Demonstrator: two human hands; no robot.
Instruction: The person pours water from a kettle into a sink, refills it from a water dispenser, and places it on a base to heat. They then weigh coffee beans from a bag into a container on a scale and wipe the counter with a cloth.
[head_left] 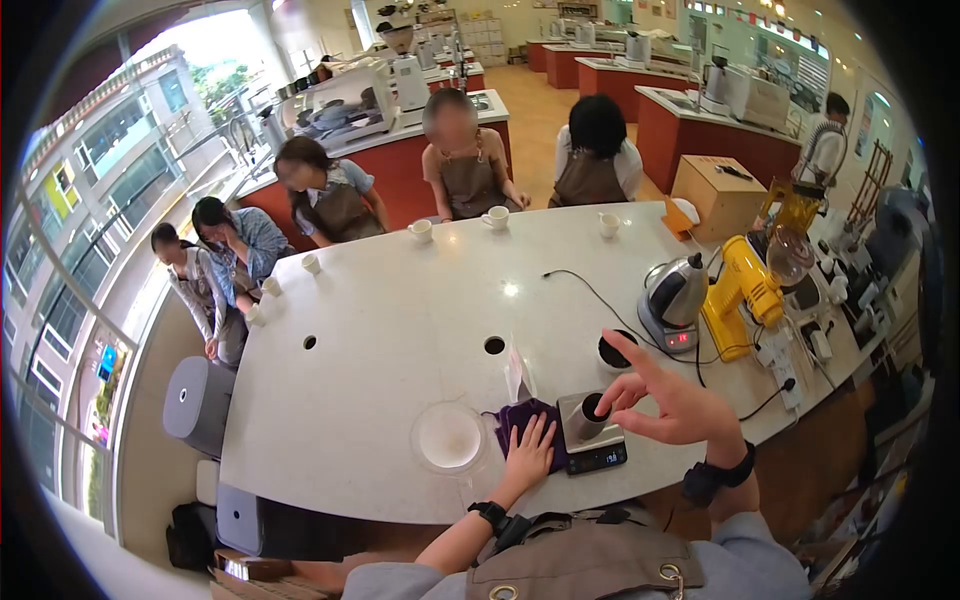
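My left hand (pixel 530 452) lies flat with fingers spread on a folded purple cloth (pixel 516 419). Just right of it sits a scale (pixel 597 459) with a lit display, bearing a small metal cup (pixel 585 424) with dark contents. My right hand (pixel 668 402) hovers above and to the right of the cup, index finger stretched out and the other fingers loosely bent, with nothing visible in it. Beyond that hand is a round container (pixel 617 352) of dark stuff, partly hidden by the finger. A clear round dish (pixel 449 437) with a white middle stands left of the cloth.
An electric kettle (pixel 675 292) on its base and a yellow grinder (pixel 742 290) stand at the right, cables trailing over the white table (pixel 400 330). Several people in aprons sit along the far edge, near white cups (pixel 495 218). Two round holes (pixel 494 346) pierce the tabletop.
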